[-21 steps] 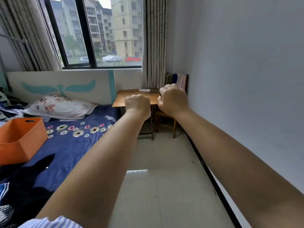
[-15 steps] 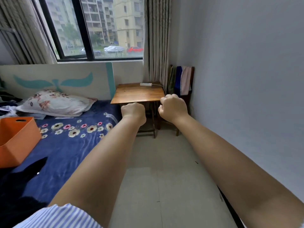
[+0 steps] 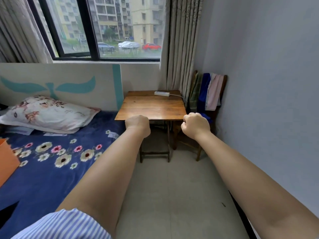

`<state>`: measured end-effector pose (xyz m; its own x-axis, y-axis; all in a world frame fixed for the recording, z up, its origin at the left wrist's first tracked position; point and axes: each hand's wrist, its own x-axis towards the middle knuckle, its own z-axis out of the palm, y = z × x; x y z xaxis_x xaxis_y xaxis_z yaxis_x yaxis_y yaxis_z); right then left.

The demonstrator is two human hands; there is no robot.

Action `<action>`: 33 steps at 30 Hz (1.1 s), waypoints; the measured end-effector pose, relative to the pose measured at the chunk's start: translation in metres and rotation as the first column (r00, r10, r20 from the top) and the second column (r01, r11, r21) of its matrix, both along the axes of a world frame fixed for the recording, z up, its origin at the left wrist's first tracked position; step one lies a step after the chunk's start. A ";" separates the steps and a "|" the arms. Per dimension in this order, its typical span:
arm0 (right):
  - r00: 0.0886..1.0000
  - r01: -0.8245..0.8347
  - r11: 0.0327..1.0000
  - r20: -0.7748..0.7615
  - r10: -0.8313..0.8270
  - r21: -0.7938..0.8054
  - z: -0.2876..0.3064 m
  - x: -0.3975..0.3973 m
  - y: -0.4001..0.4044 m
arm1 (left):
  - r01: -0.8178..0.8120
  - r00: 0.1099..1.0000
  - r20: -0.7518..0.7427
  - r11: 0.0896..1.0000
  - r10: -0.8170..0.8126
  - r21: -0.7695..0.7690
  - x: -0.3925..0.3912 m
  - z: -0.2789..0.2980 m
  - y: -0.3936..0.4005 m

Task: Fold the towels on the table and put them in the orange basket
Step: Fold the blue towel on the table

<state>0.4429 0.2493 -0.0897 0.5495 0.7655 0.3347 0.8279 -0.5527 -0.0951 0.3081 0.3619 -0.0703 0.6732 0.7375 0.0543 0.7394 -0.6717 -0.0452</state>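
Step in hand: judged from the layout, the approach; nothing is folded yet, and both arms reach forward towards the far corner
Orange plastic basket (image 3: 6, 163): smooth, hard-walled, only a corner showing at the left edge, sitting on the dark blue fleecy bedspread with printed flowers (image 3: 51, 169)
Left hand (image 3: 137, 125): fingers curled into a fist, holding nothing, in front of the table's near edge
Square brown wooden table (image 3: 151, 106): glossy top, carrying only a white plastic power strip (image 3: 162, 93); no towels lie on it
Right hand (image 3: 195, 125): also fisted on nothing
Towels (image 3: 209, 92): soft limp cloths, blue, pink and greenish, draped over the wooden chair back (image 3: 224, 87) right of the table
Next move: likely opening the fingers and lifting a cloth off the chair to spread flat
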 end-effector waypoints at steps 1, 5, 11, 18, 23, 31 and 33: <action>1.000 0.018 1.000 -0.023 -0.019 -0.010 -0.003 0.017 0.021 | 0.003 1.000 -0.016 1.000 -0.003 -0.007 0.016 0.000 0.024; 0.988 0.098 0.994 -0.116 -0.103 -0.043 -0.021 0.085 0.087 | 0.041 0.996 -0.078 0.999 -0.043 -0.033 0.084 -0.002 0.105; 0.966 0.190 0.979 -0.167 -0.199 -0.068 -0.049 0.198 0.151 | 0.082 0.986 -0.141 0.993 -0.094 -0.087 0.192 -0.030 0.196; 0.954 0.208 0.976 -0.207 -0.218 -0.068 -0.077 0.345 0.226 | 0.121 0.973 -0.177 0.982 -0.146 -0.147 0.336 -0.062 0.280; 0.944 0.222 0.970 -0.225 -0.240 -0.101 -0.085 0.449 0.278 | 0.138 0.966 -0.193 0.976 -0.170 -0.168 0.437 -0.073 0.340; 0.912 0.268 0.948 -0.273 -0.307 -0.171 -0.118 0.580 0.352 | 0.157 0.938 -0.263 0.955 -0.224 -0.251 0.575 -0.098 0.425; 0.897 0.294 0.940 -0.290 -0.334 -0.175 -0.128 0.611 0.364 | 0.170 0.934 -0.261 0.947 -0.243 -0.273 0.610 -0.107 0.444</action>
<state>1.0535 0.6128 -0.2181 0.8283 0.5599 0.0217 0.5489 -0.8029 -0.2325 0.9184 0.8054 -0.1769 0.7712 0.5459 -0.3275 0.5623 -0.8253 -0.0516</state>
